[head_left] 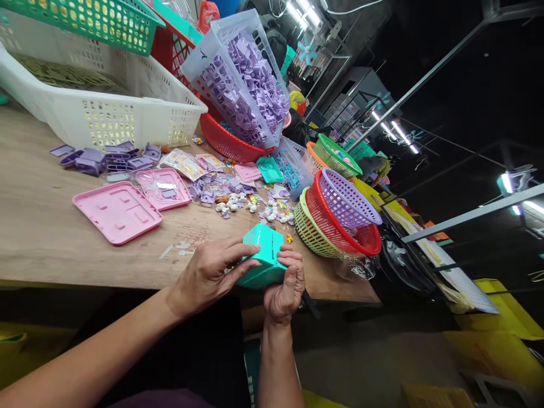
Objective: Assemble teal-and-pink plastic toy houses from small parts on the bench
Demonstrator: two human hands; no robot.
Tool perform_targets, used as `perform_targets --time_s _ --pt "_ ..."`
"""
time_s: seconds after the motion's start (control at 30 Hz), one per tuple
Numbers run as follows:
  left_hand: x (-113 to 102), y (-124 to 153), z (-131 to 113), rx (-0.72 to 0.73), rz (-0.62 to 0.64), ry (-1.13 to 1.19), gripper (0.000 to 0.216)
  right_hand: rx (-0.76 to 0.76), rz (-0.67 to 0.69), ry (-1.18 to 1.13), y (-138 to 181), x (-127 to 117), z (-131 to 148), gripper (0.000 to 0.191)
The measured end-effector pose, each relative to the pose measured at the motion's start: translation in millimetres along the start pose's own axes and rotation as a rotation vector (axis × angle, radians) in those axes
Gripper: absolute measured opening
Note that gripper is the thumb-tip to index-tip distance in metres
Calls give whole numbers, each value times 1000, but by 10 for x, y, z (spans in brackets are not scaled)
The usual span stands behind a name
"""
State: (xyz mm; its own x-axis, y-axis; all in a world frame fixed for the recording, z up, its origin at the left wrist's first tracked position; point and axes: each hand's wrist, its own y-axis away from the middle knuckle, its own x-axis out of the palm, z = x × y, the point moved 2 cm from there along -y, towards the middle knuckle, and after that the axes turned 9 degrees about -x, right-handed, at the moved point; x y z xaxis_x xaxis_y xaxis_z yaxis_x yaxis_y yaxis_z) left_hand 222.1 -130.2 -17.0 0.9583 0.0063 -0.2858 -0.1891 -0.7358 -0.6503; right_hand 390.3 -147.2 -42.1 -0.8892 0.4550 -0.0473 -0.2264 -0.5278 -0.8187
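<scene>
A turquoise plastic case (pixel 262 249) is held up at the table's front edge, with a narrow gap along its seam. My left hand (pixel 216 263) grips its left side between thumb and fingers. Around the right side close the fingers of my right hand (pixel 287 283), the thumb near the seam. What is inside the case is hidden. Just beyond it lie small white figures (pixel 272 212) and a tiny yellow piece (pixel 289 238). Left of my hands, an open pink case (pixel 118 212) lies flat on the wooden table (pixel 38 226).
A white basket (pixel 140 119) stands at the back left, purple parts (pixel 93 161) before it. A tilted clear basket (pixel 255 73) of purple pieces rests in a red basket (pixel 229 144). Nested colander baskets (pixel 348 198) sit at the right edge. Printed packets (pixel 185 164) lie mid-table.
</scene>
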Motion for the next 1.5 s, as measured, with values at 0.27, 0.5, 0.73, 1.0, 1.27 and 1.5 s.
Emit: perform_targets --time_s 0.27,0.5,0.73,1.0,1.27,1.5 --pt "34 -3 11 -68 -53 8 17 -35 77 80 -62 -4 43 27" --pt "63 -5 56 -124 -144 24 16 -46 171 94 -160 2 93 24" --pt "76 -13 77 -166 -176 59 17 -45 210 155 -214 35 130 26" --pt "30 -141 109 -157 -150 58 15 -40 166 198 -215 120 172 24" --pt "90 34 199 -229 -50 -221 80 81 151 234 -91 419 343 27" --pt "273 171 239 -325 -117 -329 109 200 482 129 -316 279 389 39"
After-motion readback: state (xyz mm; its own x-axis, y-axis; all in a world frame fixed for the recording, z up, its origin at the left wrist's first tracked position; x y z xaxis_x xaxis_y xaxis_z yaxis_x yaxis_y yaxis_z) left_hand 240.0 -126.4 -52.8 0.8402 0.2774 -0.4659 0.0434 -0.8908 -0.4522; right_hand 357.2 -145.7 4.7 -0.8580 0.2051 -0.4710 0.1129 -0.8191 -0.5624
